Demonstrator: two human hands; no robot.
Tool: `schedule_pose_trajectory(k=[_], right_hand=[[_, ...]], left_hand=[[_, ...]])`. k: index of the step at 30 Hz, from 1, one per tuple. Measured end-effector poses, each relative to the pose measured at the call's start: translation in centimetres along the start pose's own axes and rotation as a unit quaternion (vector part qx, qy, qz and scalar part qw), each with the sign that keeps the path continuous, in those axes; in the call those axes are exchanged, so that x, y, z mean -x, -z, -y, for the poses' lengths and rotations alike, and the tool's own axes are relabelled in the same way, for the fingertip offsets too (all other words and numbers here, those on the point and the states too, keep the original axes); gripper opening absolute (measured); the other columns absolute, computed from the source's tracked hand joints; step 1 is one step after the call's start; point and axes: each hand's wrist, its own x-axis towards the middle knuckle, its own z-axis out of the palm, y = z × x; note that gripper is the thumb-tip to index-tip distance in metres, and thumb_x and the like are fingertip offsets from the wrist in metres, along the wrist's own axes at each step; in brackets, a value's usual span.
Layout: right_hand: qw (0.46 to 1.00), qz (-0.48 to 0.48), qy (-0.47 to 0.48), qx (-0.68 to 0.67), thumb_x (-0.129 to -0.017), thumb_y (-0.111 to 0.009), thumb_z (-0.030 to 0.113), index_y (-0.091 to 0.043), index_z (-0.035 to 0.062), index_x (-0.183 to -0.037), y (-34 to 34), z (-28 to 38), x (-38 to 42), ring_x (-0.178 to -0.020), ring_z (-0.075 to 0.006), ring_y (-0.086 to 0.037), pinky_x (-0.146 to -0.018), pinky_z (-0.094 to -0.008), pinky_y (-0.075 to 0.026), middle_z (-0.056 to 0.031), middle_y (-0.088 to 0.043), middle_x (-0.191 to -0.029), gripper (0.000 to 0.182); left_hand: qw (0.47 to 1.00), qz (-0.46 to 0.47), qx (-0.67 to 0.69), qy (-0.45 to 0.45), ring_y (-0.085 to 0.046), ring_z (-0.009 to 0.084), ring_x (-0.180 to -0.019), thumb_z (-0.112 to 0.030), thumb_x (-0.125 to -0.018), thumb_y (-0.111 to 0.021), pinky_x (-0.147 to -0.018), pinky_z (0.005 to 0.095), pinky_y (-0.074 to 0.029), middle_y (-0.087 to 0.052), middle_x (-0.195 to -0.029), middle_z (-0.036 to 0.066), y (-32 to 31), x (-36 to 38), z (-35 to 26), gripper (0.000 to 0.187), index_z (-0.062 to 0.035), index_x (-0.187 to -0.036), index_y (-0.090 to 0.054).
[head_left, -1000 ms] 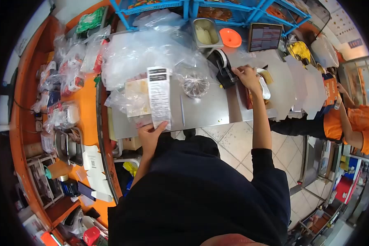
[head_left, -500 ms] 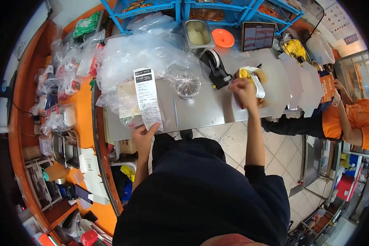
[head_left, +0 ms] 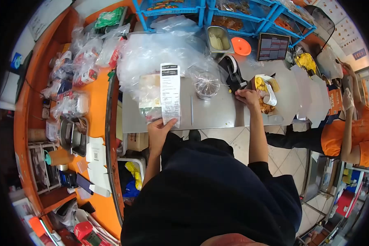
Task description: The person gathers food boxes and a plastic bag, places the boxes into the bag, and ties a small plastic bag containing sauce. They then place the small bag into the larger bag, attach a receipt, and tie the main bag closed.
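Note:
My left hand (head_left: 161,130) pinches the lower end of a long printed receipt (head_left: 170,96), which lies over a clear bag of packed items (head_left: 149,92). My right hand (head_left: 247,97) has its fingers drawn together at the left edge of an open food box (head_left: 270,107) holding yellow and brown food and a white wrapper. Whether it grips the box edge is hard to tell. Just behind that hand stands a black tape dispenser (head_left: 233,76). Between my hands are a plastic-wrapped round container (head_left: 206,87) and a thin pen-like stick (head_left: 192,110).
Plastic bags (head_left: 160,53) cover the table's back left. Behind are a metal tin (head_left: 219,40), an orange lid (head_left: 241,46), a tablet (head_left: 272,47) and blue racks (head_left: 172,11). White cartons (head_left: 311,92) stand at right, near a co-worker in orange (head_left: 344,135). An orange shelf (head_left: 96,123) is left.
My right hand has come down from above the food box to its left edge. My left hand still holds the receipt. The view has shifted, and the co-worker's arms are raised further.

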Motion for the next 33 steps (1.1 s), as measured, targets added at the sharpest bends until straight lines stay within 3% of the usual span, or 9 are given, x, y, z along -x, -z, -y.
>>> schedule_pose_trajectory(k=[3,5,6,11,13,15,17,27,33], right_hand=[[0.994,0.023,0.009,0.109,-0.081,-0.071,0.010,-0.069,-0.0053,-0.083,-0.3,1.7,-0.8,-0.077,-0.0210,-0.068,-0.067,-0.0310,-0.057,-0.0117,-0.071,-0.087,0.015],[0.821,-0.091,0.090,0.557,-0.078,-0.074,0.011,-0.069,-0.0050,-0.074,-0.8,2.9,-1.4,-0.065,-0.0177,-0.067,-0.061,-0.0275,-0.055,-0.0100,-0.070,-0.074,0.017],[0.897,-0.042,0.059,0.437,-0.072,-0.077,0.014,-0.068,-0.0047,-0.066,-0.1,2.1,-2.5,-0.056,-0.0149,-0.064,-0.052,-0.0266,-0.050,-0.0099,-0.066,-0.060,0.021],[0.923,-0.040,0.022,0.381,-0.068,-0.077,0.022,-0.072,-0.0017,-0.069,0.1,1.3,-3.0,-0.061,-0.0219,-0.068,-0.064,-0.0333,-0.054,-0.0154,-0.069,-0.067,0.024],[0.717,-0.085,0.137,0.678,-0.067,-0.079,0.018,-0.071,-0.0035,-0.074,1.3,-0.9,-6.7,-0.059,-0.0182,-0.067,-0.056,-0.0283,-0.054,-0.0146,-0.070,-0.072,0.024],[0.803,-0.116,0.081,0.579,-0.070,-0.079,0.014,-0.071,-0.0045,-0.082,0.1,1.9,-2.5,-0.058,-0.0145,-0.063,-0.053,-0.0273,-0.050,-0.0129,-0.070,-0.076,0.024],[0.974,0.001,0.014,0.228,-0.077,-0.075,0.014,-0.069,-0.0042,-0.086,0.0,2.3,0.9,-0.062,-0.0124,-0.060,-0.054,-0.0270,-0.047,-0.0101,-0.067,-0.075,0.021],[0.988,0.019,0.130,0.080,-0.091,-0.065,0.028,-0.068,0.0018,-0.076,2.2,3.2,4.3,-0.054,-0.0088,-0.040,-0.053,-0.0226,-0.034,0.0050,-0.042,-0.058,0.030],[0.953,-0.134,0.187,0.198,-0.091,-0.068,0.027,-0.064,0.0014,-0.073,-1.0,-1.6,2.7,-0.057,-0.0077,-0.050,-0.058,-0.0199,-0.044,0.0012,-0.054,-0.063,0.031]], left_hand=[[1.000,0.011,0.002,-0.012,-0.062,0.0079,-0.077,-0.008,-0.082,-0.076,-0.071,0.0223,-0.049,-0.072,-0.089,0.007,0.4,-0.3,0.4,0.022,0.0065,-0.099,-0.072],[1.000,0.014,0.005,-0.024,-0.062,0.0075,-0.077,-0.008,-0.082,-0.077,-0.070,0.0218,-0.049,-0.072,-0.089,0.007,0.6,-0.3,1.2,0.023,0.0065,-0.098,-0.072],[1.000,0.018,0.000,-0.026,-0.062,0.0073,-0.076,-0.008,-0.082,-0.077,-0.070,0.0215,-0.049,-0.072,-0.089,0.007,0.8,-0.3,1.5,0.023,0.0065,-0.099,-0.072],[0.998,0.018,-0.012,-0.053,-0.061,0.0058,-0.074,-0.008,-0.081,-0.077,-0.066,0.0202,-0.048,-0.072,-0.087,0.006,0.6,-0.4,2.0,0.023,0.0063,-0.099,-0.072],[0.998,0.019,0.033,-0.053,-0.061,0.0060,-0.073,-0.008,-0.081,-0.077,-0.066,0.0205,-0.048,-0.072,-0.086,0.006,0.4,-0.4,1.3,0.023,0.0061,-0.099,-0.072],[0.998,0.023,0.024,-0.050,-0.062,0.0071,-0.074,-0.008,-0.082,-0.077,-0.067,0.0212,-0.049,-0.072,-0.087,0.006,0.6,-0.5,1.2,0.023,0.0058,-0.099,-0.072],[0.999,0.017,-0.018,-0.035,-0.063,0.0086,-0.077,-0.007,-0.082,-0.076,-0.071,0.0224,-0.050,-0.072,-0.090,0.007,0.9,-0.6,1.9,0.023,0.0061,-0.101,-0.072],[0.999,0.032,0.015,-0.005,-0.063,0.0095,-0.083,-0.006,-0.083,-0.075,-0.077,0.0235,-0.049,-0.072,-0.095,0.008,0.9,-0.4,1.0,0.023,0.0066,-0.102,-0.071],[0.999,0.030,-0.001,-0.011,-0.063,0.0100,-0.083,-0.005,-0.083,-0.075,-0.077,0.0238,-0.049,-0.072,-0.095,0.008,0.8,-0.3,0.9,0.023,0.0069,-0.102,-0.071]])
